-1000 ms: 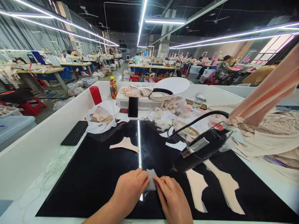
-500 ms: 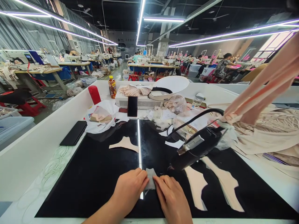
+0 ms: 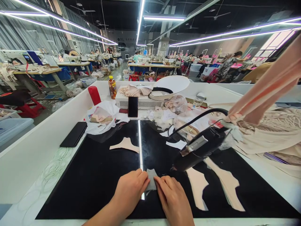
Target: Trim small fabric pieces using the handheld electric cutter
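A small grey piece of fabric [image 3: 151, 179] lies on the black work surface [image 3: 94, 185], near its front edge. My left hand [image 3: 132, 190] is closed on the left side of this piece, fingers pinched together. From the right, my right hand [image 3: 172, 194] pinches the opposite edge, its fingers bent and pressed down. Two beige cut pieces lie to the right: one nearer [image 3: 197, 188], one farther out [image 3: 227, 183]. Another beige piece [image 3: 125, 144] rests farther back, left of the bright light reflection.
A black hand tool [image 3: 199, 150] with a cable hangs tilted over the right side, beside hanging pink cloth strips [image 3: 265, 88]. At the back are a phone [image 3: 133, 106], bottle [image 3: 112, 88] and plastic bag [image 3: 103, 116]. A black tablet-like object [image 3: 73, 135] lies left.
The hanging tool and pink strips have shifted slightly right. Both hands and the grey fabric stay nearly in place. A person in the right background has leaned to the right.
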`<state>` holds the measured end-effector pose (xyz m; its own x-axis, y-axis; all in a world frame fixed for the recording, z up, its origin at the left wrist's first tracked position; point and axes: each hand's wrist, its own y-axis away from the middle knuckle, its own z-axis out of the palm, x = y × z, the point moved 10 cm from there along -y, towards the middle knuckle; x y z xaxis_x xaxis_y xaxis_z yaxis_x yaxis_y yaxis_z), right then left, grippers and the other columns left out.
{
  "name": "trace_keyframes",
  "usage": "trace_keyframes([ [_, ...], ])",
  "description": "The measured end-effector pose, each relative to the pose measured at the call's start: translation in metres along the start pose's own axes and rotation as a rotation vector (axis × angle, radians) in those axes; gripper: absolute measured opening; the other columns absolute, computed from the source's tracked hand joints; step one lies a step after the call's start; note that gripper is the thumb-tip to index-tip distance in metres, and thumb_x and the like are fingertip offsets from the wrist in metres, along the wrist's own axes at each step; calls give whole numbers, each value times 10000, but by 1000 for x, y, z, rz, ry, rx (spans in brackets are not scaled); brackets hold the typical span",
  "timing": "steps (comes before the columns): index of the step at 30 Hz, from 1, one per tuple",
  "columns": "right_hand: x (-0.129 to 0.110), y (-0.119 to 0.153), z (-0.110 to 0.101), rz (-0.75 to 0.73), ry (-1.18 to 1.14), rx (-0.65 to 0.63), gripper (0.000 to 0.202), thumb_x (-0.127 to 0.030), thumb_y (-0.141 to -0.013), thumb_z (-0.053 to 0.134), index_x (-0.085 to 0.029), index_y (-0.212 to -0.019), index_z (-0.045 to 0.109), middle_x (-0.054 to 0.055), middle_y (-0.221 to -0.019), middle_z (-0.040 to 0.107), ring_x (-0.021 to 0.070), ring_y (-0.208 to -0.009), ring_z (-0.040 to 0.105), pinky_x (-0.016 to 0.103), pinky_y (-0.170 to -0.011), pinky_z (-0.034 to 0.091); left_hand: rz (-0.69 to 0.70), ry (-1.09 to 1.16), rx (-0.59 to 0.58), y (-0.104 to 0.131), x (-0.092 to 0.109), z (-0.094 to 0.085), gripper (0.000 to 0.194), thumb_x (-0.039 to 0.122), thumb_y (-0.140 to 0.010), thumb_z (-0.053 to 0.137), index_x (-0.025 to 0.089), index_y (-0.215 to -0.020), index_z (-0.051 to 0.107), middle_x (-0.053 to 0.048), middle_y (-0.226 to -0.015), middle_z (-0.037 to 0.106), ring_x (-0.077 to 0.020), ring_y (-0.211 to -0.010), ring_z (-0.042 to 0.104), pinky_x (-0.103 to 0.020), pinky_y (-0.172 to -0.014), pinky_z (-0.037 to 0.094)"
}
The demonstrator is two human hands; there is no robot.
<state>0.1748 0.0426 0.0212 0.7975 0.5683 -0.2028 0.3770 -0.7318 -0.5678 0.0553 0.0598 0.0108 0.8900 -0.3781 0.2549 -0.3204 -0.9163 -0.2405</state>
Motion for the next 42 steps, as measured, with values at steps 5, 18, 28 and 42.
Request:
trace_keyframes([
  [5, -1, 0, 0, -4, 15, 0, 366, -277, -1116, 285, -193, -1115, 640, 42, -844, 655, 202, -714, 614, 357, -677, 429, 7, -21, 12, 0, 0, 0, 156, 208, -1017, 573, 221, -867, 615, 31, -779, 635, -165, -638, 635, -284, -557, 405],
  [18, -8, -3, -2, -10, 62, 8, 366, -269, -1113, 272, -188, -1084, 629, 42, -817, 647, 202, -689, 608, 349, -661, 430, 212, -16, 113, -2, 23, -16, 275, 119, -1068, 384, 162, -1014, 650, -50, -938, 668, -214, -857, 660, -366, -797, 578],
  [28, -10, -4, -8, -41, 81, 44, 400, -286, -1115, 245, -178, -1061, 626, 57, -816, 660, 201, -678, 612, 349, -633, 433, 356, 2, 222, 5, 42, -13, 358, 164, -1112, 305, 118, -1154, 658, -83, -1140, 743, -196, -1094, 700, -367, -1008, 585],
  [42, -10, -4, -9, -38, 77, 44, 418, -280, -1114, 240, -171, -1068, 640, 58, -817, 666, 194, -666, 626, 345, -604, 463, 370, -49, 231, 7, 43, -4, 399, 182, -1122, 278, 99, -1168, 666, -91, -1175, 754, -204, -1123, 715, -351, -990, 588],
])
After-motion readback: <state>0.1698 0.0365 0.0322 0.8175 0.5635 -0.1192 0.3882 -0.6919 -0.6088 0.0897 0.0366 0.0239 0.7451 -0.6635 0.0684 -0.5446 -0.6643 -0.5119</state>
